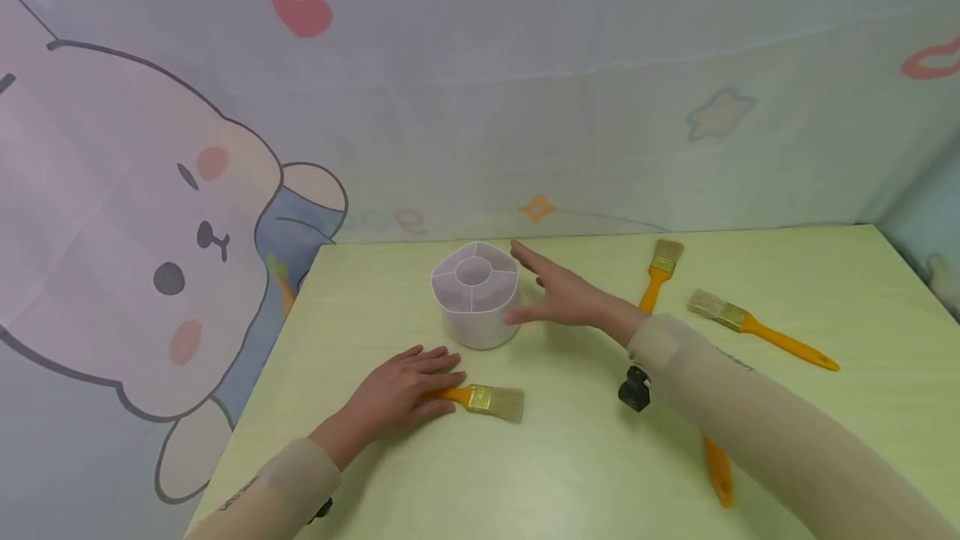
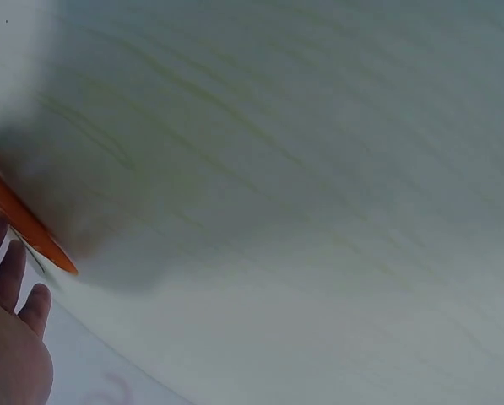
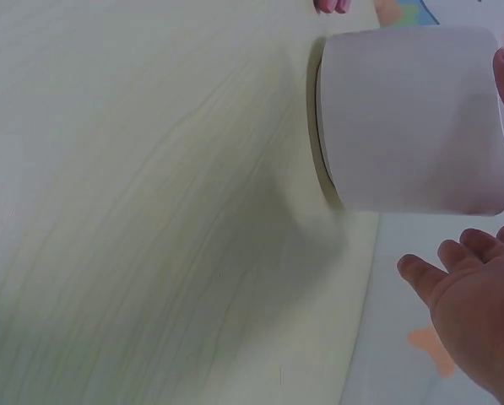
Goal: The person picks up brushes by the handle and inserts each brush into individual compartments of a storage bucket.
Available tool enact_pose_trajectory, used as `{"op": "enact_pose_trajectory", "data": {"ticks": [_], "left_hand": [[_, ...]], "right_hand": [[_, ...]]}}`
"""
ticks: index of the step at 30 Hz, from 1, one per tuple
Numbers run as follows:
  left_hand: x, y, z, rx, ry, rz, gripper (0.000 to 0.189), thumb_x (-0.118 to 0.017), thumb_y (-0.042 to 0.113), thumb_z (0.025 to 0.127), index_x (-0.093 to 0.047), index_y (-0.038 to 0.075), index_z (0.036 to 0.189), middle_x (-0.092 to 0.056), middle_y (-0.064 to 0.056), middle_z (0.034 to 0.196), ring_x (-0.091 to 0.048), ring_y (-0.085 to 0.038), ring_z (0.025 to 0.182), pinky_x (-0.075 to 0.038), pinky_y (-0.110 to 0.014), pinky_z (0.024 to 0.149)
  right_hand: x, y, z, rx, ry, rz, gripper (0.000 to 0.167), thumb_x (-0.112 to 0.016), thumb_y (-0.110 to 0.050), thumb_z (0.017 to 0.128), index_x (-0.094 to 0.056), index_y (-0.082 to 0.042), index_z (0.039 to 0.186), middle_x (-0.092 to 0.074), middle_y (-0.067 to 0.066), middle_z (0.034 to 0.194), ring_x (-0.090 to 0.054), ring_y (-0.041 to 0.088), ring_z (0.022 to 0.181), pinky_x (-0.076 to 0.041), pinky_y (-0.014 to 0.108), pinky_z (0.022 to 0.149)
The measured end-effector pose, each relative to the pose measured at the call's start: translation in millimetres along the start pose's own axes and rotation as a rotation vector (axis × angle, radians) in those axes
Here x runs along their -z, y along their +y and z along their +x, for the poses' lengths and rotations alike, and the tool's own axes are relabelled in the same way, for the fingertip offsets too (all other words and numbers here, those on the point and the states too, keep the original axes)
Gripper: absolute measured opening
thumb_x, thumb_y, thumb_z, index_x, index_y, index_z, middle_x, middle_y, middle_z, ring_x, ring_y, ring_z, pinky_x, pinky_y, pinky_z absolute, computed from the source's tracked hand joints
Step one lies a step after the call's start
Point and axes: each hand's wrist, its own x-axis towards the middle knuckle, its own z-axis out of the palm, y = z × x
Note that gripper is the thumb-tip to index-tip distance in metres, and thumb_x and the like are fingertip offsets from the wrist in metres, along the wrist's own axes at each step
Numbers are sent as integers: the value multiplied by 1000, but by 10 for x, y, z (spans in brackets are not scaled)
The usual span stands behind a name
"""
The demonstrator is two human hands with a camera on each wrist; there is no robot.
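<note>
A white round organizer (image 1: 480,327) with dividers and a central round well stands upright on the table. My right hand (image 1: 562,294) is spread at its right side, fingers straight, thumb tip right at the wall; the right wrist view shows the palm (image 3: 479,312) beside the organizer (image 3: 412,118). In front of it lies a paintbrush (image 1: 495,401) with pale bristles pointing right. Over its handle is my left hand (image 1: 401,390), fingers extended, with the handle emerging between index finger and thumb. The orange handle (image 2: 24,215) end shows past the fingers in the left wrist view.
To the right lie two more paintbrushes, one with bristles toward the wall (image 1: 663,261) and one angled (image 1: 765,336). Another orange handle (image 1: 717,473) pokes out from under my right sleeve (image 1: 750,415). A printed cloth (image 1: 480,107) hangs behind the pale table (image 1: 585,473).
</note>
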Motion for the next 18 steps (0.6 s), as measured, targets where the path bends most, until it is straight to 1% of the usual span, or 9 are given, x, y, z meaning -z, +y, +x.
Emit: {"op": "enact_pose_trajectory", "data": {"ticks": [2,7,10,14,18], "left_hand": [[-5,6,6,-8,7,2,47,-75,40,101,-71,19,143,-63,-3,152,-55,-27,145,-43,-55,123],[-28,23,12,-15,31,-12,43,-76,35,101,-74,17,139,-66,-4,149,-59,-26,142,-45,-52,121],[-34,42,13,0,30,-35,41,-76,33,101,-75,16,138,-66,-3,148,-60,-25,141,-47,-50,120],[-26,76,9,33,19,-52,41,-75,33,101,-74,17,139,-66,-1,148,-60,-23,140,-55,-48,113],[-26,101,4,39,29,-32,39,-76,32,101,-75,18,138,-67,0,146,-62,-21,138,-60,-46,105]], "right_hand": [[-13,-2,23,7,2,13,119,-90,-34,90,-8,-8,173,-18,17,178,-24,33,163,-34,56,128],[-43,-6,67,4,4,55,118,-89,-28,90,-8,-9,173,-18,13,178,-26,31,162,-34,55,129],[-56,-12,78,1,1,78,118,-89,-26,90,-7,-9,173,-17,12,178,-26,32,162,-33,55,129],[-68,-27,81,0,-1,94,118,-90,-25,90,-7,-9,173,-15,12,179,-26,32,162,-33,54,129],[-84,-22,90,-8,0,94,118,-90,-25,90,-7,-9,173,-15,12,179,-26,32,162,-33,53,130]]}}
